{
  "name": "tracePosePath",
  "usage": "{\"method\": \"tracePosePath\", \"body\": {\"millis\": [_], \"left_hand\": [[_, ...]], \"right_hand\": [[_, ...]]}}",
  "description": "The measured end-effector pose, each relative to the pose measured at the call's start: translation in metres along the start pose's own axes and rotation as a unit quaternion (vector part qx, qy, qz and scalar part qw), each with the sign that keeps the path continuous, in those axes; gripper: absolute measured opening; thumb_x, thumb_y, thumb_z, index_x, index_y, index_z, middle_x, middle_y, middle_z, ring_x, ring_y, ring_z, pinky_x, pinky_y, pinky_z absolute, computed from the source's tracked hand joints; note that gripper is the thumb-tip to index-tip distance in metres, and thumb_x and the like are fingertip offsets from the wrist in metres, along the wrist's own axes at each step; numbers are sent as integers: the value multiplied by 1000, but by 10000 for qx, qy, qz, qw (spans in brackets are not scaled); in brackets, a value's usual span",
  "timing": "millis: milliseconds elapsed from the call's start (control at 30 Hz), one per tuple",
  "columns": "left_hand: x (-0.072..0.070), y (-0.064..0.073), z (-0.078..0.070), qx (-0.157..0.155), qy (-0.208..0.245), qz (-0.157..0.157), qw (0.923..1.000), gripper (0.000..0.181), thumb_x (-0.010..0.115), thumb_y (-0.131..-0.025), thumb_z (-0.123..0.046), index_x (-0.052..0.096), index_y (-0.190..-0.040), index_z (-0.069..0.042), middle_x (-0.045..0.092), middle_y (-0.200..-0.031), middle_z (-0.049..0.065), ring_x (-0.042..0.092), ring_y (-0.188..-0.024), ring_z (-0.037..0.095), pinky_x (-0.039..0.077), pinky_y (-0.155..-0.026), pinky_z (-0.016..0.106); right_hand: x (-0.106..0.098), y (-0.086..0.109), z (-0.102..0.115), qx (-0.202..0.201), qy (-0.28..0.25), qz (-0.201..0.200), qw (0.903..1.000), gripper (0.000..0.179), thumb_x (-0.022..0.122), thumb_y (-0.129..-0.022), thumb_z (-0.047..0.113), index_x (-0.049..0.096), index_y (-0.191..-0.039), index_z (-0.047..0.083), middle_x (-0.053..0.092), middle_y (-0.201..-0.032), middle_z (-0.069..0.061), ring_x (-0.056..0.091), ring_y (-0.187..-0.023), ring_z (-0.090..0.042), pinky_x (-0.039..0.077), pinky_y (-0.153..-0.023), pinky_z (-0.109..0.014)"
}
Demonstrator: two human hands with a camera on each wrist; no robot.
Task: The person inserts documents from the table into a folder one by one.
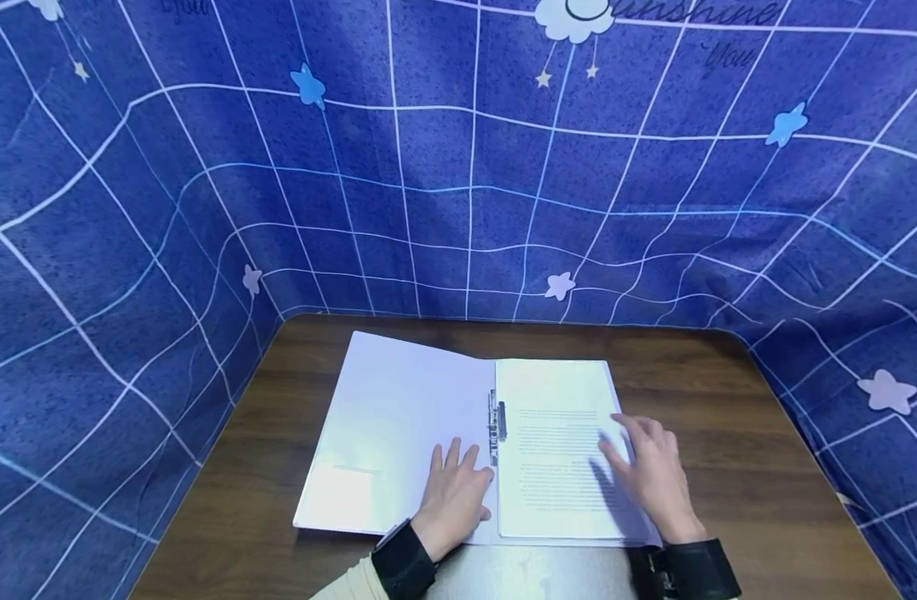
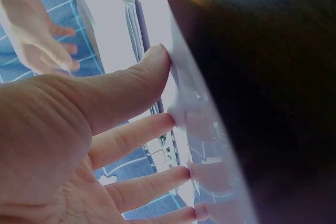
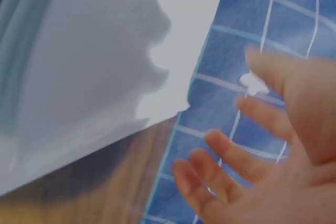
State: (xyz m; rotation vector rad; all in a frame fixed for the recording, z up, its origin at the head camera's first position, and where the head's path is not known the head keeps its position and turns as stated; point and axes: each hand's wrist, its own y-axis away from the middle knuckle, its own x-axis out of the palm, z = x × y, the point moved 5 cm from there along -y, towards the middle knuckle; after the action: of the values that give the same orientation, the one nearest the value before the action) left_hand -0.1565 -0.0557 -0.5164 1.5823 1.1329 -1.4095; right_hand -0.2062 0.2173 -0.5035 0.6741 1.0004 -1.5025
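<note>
A white ring binder [image 1: 406, 417] lies spread out on the table, its metal clip mechanism [image 1: 493, 427] running along the spine. Printed paper sheets [image 1: 548, 467] sit on its right side, held at their left edge near the clip. My left hand [image 1: 453, 504] rests on the inner cover beside the spine, its fingers spread and straight; in the left wrist view the fingertips [image 2: 181, 174] touch the glossy surface. Over the right edge of the sheets hovers my right hand [image 1: 653, 479], thumb and fingers apart and holding nothing. It casts a shadow on the paper.
The brown wooden table [image 1: 759, 500] extends around the binder. A blue grid-patterned curtain [image 1: 443, 217] with stars surrounds the table at the back and on both sides. Dark bands [image 1: 406, 562] are worn on both wrists.
</note>
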Motion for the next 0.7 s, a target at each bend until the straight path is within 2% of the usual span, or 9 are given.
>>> {"method": "tracePosePath", "body": {"millis": [67,133,200,300,533,700], "left_hand": [[0,0,1,-3,21,-8,10000,44,93,-72,-34,79,-108,-14,61,-138,22,48,-134,52,35,-107,71],[1,0,1,3,20,-8,10000,44,92,-72,-34,79,-109,-14,62,-138,21,48,-134,52,35,-107,71],[1,0,2,11,10,-7,10000,44,92,-72,-34,79,-109,-15,62,-138,21,48,-134,52,36,-107,71],[2,0,2,10,6,19,10000,45,92,-72,-35,79,-110,-15,62,-138,21,48,-134,51,36,-106,71],[2,1,2,-2,25,58,10000,45,92,-73,-35,79,-111,-15,61,-138,21,48,-135,51,36,-107,71],[1,1,3,-9,25,70,10000,46,91,-74,-35,78,-114,-15,61,-139,20,47,-135,51,36,-107,70]], "right_hand": [[5,3,14,-518,138,237,9983,59,82,-88,28,62,-139,6,51,-140,-32,48,-122,-52,45,-91,-66],[12,8,23,-841,217,615,9943,65,85,-86,31,60,-142,9,48,-146,-32,46,-127,-55,43,-95,-70],[20,13,28,-891,278,1045,9901,70,85,-86,36,58,-145,11,45,-150,-31,41,-133,-57,39,-98,-74],[29,19,29,-866,315,1444,9852,72,84,-85,39,57,-146,12,43,-153,-30,37,-138,-58,34,-101,-77],[42,23,24,-724,567,1678,9815,70,83,-85,42,60,-145,13,41,-153,-32,36,-137,-60,31,-103,-77],[43,24,25,-785,726,1597,9814,68,82,-86,41,60,-144,12,41,-154,-33,35,-138,-62,31,-105,-76]]}}
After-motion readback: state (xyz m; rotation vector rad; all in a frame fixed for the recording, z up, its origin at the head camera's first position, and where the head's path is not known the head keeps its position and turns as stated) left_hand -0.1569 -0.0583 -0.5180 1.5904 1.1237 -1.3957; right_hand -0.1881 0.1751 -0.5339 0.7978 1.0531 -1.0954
